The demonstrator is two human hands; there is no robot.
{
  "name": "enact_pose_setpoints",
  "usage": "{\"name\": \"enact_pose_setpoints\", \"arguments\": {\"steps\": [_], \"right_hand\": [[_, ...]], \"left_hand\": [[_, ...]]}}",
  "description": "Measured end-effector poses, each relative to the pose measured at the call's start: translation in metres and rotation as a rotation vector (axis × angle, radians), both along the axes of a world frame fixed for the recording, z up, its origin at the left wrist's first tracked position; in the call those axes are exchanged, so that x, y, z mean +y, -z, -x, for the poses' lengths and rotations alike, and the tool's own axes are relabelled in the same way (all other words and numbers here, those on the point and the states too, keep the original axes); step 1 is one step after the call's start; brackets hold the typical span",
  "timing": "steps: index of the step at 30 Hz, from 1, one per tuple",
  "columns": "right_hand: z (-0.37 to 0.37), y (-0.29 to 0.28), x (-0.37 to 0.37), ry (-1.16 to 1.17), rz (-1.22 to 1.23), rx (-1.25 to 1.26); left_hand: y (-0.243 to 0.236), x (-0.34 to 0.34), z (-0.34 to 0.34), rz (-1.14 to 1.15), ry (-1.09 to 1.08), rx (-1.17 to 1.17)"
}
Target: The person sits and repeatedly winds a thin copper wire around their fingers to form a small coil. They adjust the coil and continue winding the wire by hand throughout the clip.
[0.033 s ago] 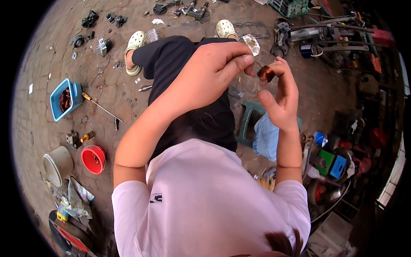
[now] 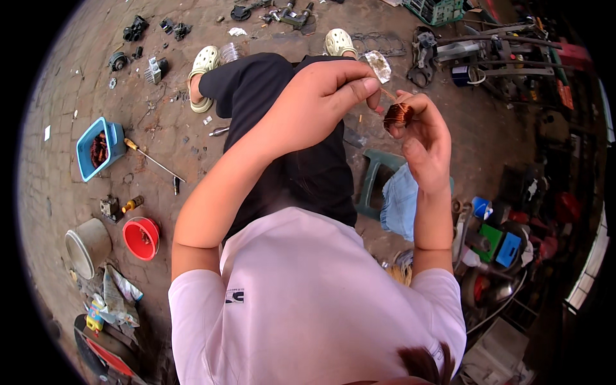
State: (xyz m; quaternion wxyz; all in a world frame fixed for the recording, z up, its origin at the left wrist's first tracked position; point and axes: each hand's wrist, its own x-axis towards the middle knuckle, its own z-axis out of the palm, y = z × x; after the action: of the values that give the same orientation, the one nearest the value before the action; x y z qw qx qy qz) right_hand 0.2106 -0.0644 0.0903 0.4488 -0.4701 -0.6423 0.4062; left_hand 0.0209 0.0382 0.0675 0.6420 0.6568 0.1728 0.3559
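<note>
I hold a small copper wire coil [image 2: 398, 117] in my right hand [image 2: 425, 138], between curled fingers, with its thumb below it. My left hand [image 2: 324, 102] is closed in a pinch on a strand of copper wire [image 2: 387, 92] that runs toward the coil, just up and left of it. Both hands are above my dark-trousered lap.
At left lie a blue bin [image 2: 86, 151] of reddish scrap, a screwdriver [image 2: 151, 157], a red bucket [image 2: 138, 240] and a pale bucket [image 2: 80, 247]. A stool [image 2: 369, 179] with blue cloth [image 2: 398, 199] stands under my right arm. Metal parts and tools [image 2: 487, 51] crowd the right.
The coil and my right hand have shifted slightly down and turned, so more of the coil's winding shows. My left hand has moved only a little.
</note>
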Motion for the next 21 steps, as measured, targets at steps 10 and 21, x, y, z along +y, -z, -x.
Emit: {"name": "enact_pose_setpoints", "arguments": {"steps": [10, 21], "right_hand": [[0.026, 0.017, 0.018, 0.179, -0.207, 0.061], [0.013, 0.012, 0.008, 0.169, -0.152, -0.366]], "left_hand": [[0.013, -0.016, -0.003, 0.095, 0.013, 0.127], [-0.002, 0.001, 0.013, -0.153, -0.108, 0.16]]}}
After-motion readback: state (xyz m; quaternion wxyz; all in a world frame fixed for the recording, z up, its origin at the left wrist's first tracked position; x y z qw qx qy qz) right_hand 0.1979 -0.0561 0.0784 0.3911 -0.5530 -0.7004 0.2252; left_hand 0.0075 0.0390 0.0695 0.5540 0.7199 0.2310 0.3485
